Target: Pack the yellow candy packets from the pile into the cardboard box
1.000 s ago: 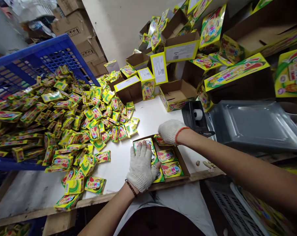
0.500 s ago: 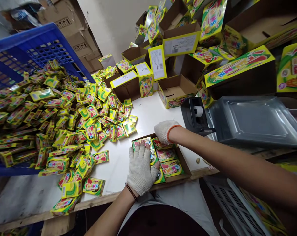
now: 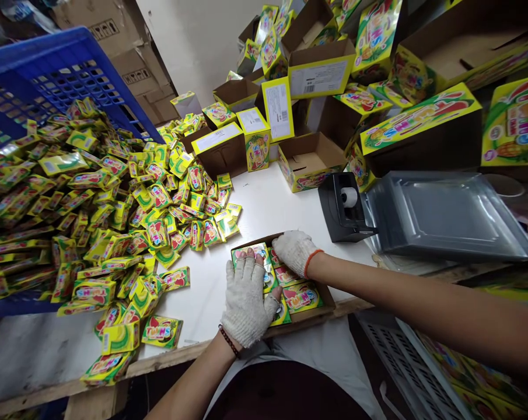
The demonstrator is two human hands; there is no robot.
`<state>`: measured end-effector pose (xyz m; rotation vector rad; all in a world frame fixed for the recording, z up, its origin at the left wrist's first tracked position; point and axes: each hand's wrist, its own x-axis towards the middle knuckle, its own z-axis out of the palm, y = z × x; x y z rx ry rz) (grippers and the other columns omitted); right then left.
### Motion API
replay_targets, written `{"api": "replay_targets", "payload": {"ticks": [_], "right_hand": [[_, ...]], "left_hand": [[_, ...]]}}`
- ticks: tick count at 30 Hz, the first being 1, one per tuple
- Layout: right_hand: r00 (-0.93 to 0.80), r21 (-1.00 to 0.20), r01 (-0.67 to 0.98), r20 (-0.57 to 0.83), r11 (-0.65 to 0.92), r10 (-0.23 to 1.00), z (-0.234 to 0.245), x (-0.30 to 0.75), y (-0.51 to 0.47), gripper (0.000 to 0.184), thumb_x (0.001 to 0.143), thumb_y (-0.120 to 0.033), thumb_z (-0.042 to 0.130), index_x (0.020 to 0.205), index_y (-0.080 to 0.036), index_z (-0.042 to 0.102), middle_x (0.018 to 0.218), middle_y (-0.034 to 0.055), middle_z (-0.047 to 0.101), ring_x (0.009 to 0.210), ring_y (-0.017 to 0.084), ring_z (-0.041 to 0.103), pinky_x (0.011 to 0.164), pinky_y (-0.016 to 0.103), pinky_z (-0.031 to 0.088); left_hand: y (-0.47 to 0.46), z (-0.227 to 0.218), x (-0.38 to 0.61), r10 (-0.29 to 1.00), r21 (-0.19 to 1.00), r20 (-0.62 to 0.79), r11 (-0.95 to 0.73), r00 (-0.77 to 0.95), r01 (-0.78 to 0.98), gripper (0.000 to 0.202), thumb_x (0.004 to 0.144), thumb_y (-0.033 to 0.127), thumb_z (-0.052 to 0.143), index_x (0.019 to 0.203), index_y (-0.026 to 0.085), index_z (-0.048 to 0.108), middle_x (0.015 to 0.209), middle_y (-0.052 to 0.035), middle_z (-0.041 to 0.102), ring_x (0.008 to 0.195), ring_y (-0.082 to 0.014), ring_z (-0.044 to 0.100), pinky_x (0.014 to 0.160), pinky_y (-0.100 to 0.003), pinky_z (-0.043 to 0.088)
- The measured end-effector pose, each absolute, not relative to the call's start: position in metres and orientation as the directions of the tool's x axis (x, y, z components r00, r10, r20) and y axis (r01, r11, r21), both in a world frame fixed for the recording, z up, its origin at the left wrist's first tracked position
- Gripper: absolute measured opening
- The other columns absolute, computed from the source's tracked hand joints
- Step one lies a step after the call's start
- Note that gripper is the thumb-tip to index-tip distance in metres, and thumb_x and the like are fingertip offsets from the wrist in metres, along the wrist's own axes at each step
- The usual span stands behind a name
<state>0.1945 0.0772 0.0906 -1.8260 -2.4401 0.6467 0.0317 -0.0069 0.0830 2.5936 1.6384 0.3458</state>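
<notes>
In the head view a shallow cardboard carton (image 3: pixel 329 298) lies near the table's front edge, with small yellow-green packs (image 3: pixel 302 297) laid flat in rows inside it. My left hand (image 3: pixel 249 300), in a white fingerless glove, rests flat over the carton's left row, fingers stretched out on the packs. My right hand (image 3: pixel 296 252), gloved too with an orange cuff, is curled at the carton's far right part, over the packs there. Its fingertips are hidden, so whether it grips a pack does not show.
Left, a heap of loose packs (image 3: pixel 110 216) spills from a tipped blue crate (image 3: pixel 77 52) onto the white table (image 3: pixel 264 201). A black tape dispenser (image 3: pixel 342 210) and a grey metal tray (image 3: pixel 447 213) stand right. Several printed cartons (image 3: pixel 311 160) are piled behind.
My right hand has moved slightly nearer and lower over the carton's right row. My left hand stays flat on the packs. The whole view has shifted a little.
</notes>
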Motion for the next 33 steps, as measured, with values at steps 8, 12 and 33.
{"api": "replay_targets", "payload": {"ticks": [8,12,33], "right_hand": [[-0.196,0.086,0.969,-0.31,0.233,0.93,0.093,0.181,0.052,0.036,0.098,-0.011,0.031,0.116,-0.007,0.063,0.107,0.0227,0.062,0.094,0.03,0.067,0.068,0.039,0.058],[-0.253,0.107,0.951,-0.273,0.29,0.928,0.079,0.183,0.045,0.041,0.097,-0.009,0.032,0.126,-0.009,0.061,0.116,0.0231,0.062,0.104,0.031,0.064,0.074,0.041,0.058],[-0.227,-0.045,0.968,-0.56,0.245,0.797,0.089,0.183,0.037,0.056,0.092,-0.011,0.041,0.147,-0.011,0.046,0.149,0.0223,0.045,0.137,0.035,0.044,0.107,0.044,0.043]], "left_hand": [[-0.008,0.081,0.033,0.895,0.153,0.187,-0.433,0.404,0.888,0.062,0.09,0.046,0.057,0.14,0.008,0.051,0.148,-0.02,0.051,0.142,-0.038,0.041,0.118,-0.062,0.031],[-0.009,0.079,0.033,0.896,0.159,0.191,-0.431,0.401,0.888,0.063,0.089,0.046,0.058,0.14,0.009,0.051,0.149,-0.0193,0.05,0.142,-0.0382,0.04,0.118,-0.062,0.032],[-0.001,0.091,0.027,0.884,0.258,0.066,-0.463,0.463,0.848,0.076,0.088,0.063,0.053,0.142,0.01,0.049,0.15,-0.0222,0.047,0.14,-0.0407,0.041,0.117,-0.067,0.026]]}}
